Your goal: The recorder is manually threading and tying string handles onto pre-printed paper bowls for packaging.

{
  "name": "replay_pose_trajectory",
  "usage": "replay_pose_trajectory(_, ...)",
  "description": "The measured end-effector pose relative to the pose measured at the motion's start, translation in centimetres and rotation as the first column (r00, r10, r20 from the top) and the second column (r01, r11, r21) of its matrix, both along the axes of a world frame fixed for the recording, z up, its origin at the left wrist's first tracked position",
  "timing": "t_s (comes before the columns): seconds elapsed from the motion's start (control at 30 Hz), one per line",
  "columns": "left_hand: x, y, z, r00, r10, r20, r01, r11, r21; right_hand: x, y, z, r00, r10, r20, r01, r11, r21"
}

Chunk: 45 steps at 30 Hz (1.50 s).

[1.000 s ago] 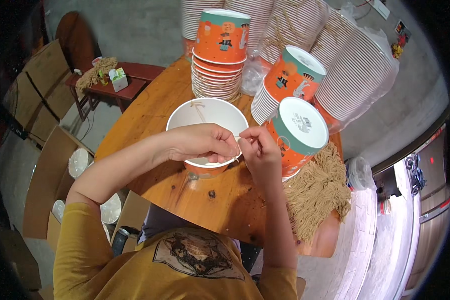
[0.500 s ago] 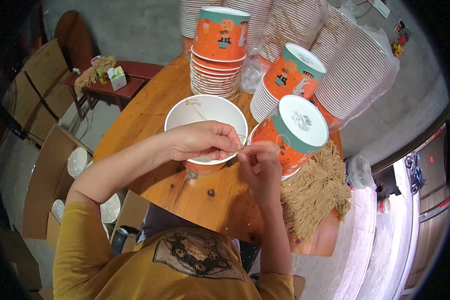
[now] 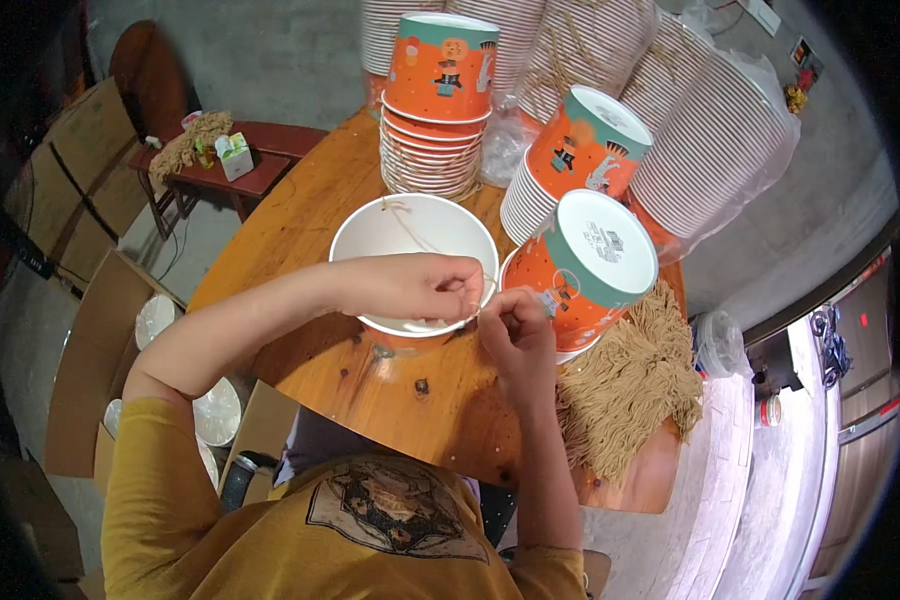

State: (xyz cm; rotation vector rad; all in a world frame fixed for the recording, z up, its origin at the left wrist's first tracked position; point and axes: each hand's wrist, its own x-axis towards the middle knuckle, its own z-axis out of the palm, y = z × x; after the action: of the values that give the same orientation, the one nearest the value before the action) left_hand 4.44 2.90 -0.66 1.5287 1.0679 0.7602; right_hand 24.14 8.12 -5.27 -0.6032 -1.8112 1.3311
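While your left grip (image 3: 432, 288) pinches the cord (image 3: 489, 282) over the tub (image 3: 365, 240), your right grip (image 3: 519, 330) pinches it too, just beside the rim.

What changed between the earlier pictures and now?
The right hand dropped slightly; the left hand rolled over, hiding more of its fingers. Neither visibly let go of the thin cord by the rim of the open paper bucket. The upturned bucket stacks and tan cord bundle stayed put.

Left arm (image 3: 235, 322) bent across the near edge of the surface (image 3: 390, 415), I hold my curled left grip (image 3: 438, 290) just beside my pinched right grip (image 3: 518, 328).
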Motion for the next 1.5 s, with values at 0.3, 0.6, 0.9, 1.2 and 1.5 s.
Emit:
replay_pose_trajectory(0.3, 2.2, -1.5, 1.2, 0.803, 0.299, -0.515, 0.101, 0.784, 0.613, -0.3, 0.5, -1.3, 0.995, 0.0, 0.098, -0.011, 0.993, 0.114)
replay_pose_trajectory(0.6, -0.5, -0.3, 0.0, 0.997, 0.004, -0.081, 0.0, 0.998, 0.055, -0.5, -0.5, -0.1, 0.998, -0.05, 0.031, 0.049, 0.998, 0.05)
replay_pose_trajectory(0.9, 1.4, -1.8, 1.5, 0.93, 0.196, -0.31, -0.108, 0.954, 0.278, -0.4, -0.7, 0.4, 0.998, -0.059, -0.037, 0.062, 0.995, 0.084)
replay_pose_trajectory(1.2, 1.1, -0.8, 1.4, 0.955, 0.263, 0.137, -0.227, 0.945, -0.237, -1.1, -1.6, -0.4, 0.979, -0.122, -0.163, 0.147, 0.977, 0.156)
replay_pose_trajectory(1.5, 0.6, -0.7, 1.5, 0.902, 0.326, 0.282, -0.147, 0.848, -0.51, -0.7, -2.8, 0.4, 0.989, -0.149, -0.011, 0.146, 0.947, 0.286)
